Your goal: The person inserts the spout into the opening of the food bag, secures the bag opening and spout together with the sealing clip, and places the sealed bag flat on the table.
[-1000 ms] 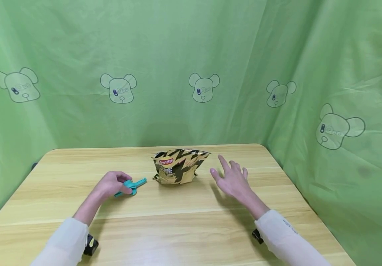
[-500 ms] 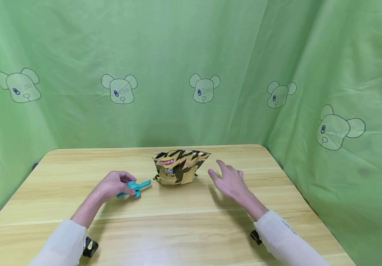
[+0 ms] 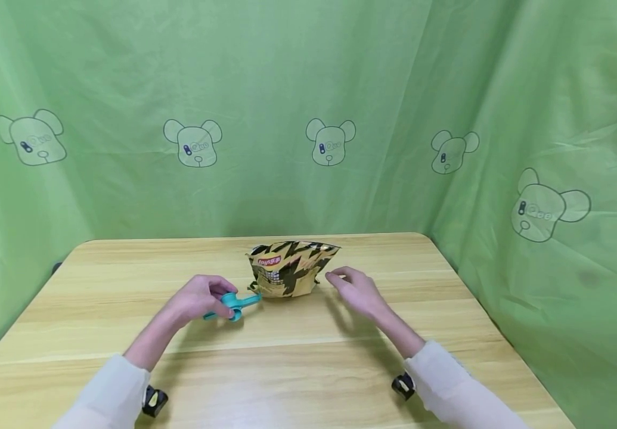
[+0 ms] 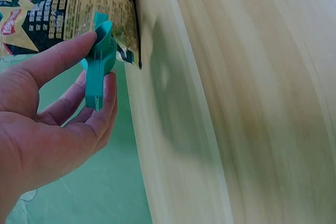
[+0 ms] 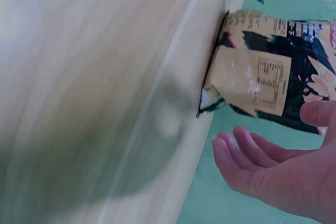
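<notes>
A gold and black Lay's chip bag (image 3: 289,274) stands upright on the wooden table, its top leaning to the right. My left hand (image 3: 195,298) pinches a teal plastic bag clip (image 4: 100,69) between thumb and fingers, just above the table and left of the bag. One arm of the clip points toward the bag's lower left corner. On the other side, my right hand (image 3: 359,293) hovers by the bag's right edge with loosely bent fingers and holds nothing. In the right wrist view the thumb overlaps the bag; whether it touches I cannot tell.
The light wooden table (image 3: 287,369) runs back to a green curtain (image 3: 265,196) printed with bear heads. A black wrist camera (image 3: 155,401) sits under the left cuff, another black wrist camera (image 3: 403,386) under the right.
The left hand has carried the bag clip rightward toward the chip bag. The right hand has moved left toward the bag, its fingers drawing closer together. The bag stays in place.
</notes>
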`<state>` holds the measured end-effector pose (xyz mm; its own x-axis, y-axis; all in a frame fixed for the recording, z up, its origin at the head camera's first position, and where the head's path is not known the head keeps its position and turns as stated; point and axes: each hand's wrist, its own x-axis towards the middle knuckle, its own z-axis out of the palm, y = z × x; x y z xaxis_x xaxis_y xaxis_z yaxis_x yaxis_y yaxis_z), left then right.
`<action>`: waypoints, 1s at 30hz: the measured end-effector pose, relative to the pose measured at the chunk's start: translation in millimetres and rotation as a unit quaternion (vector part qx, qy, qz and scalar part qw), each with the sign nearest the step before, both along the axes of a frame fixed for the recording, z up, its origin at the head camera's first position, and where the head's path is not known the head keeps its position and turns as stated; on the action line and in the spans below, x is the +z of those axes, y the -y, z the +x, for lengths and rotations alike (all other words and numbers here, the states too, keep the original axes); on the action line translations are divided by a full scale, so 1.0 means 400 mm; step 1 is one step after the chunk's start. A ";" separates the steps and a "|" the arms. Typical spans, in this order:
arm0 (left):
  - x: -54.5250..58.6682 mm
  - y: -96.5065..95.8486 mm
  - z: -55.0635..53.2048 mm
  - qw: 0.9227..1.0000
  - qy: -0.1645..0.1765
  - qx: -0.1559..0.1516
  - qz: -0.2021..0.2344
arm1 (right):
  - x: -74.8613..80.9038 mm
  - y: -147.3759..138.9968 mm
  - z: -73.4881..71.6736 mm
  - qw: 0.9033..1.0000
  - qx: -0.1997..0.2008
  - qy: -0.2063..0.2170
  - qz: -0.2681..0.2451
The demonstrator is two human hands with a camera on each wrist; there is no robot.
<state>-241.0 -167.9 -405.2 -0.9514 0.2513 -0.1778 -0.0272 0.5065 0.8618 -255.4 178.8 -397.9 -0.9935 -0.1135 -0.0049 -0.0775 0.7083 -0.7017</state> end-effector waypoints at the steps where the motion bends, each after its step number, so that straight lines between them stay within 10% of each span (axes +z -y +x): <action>1: 0.001 -0.004 0.000 1.000 -0.002 -0.002 0.000 | -0.001 0.004 0.002 1.000 0.001 0.010 -0.014; 15: 0.014 -0.054 0.009 1.000 -0.002 -0.022 0.017 | 0.002 0.060 0.034 0.953 0.071 0.167 -0.241; 30: 0.035 -0.109 0.024 0.999 -0.010 -0.026 0.040 | 0.005 0.124 0.052 0.919 0.100 0.213 -0.315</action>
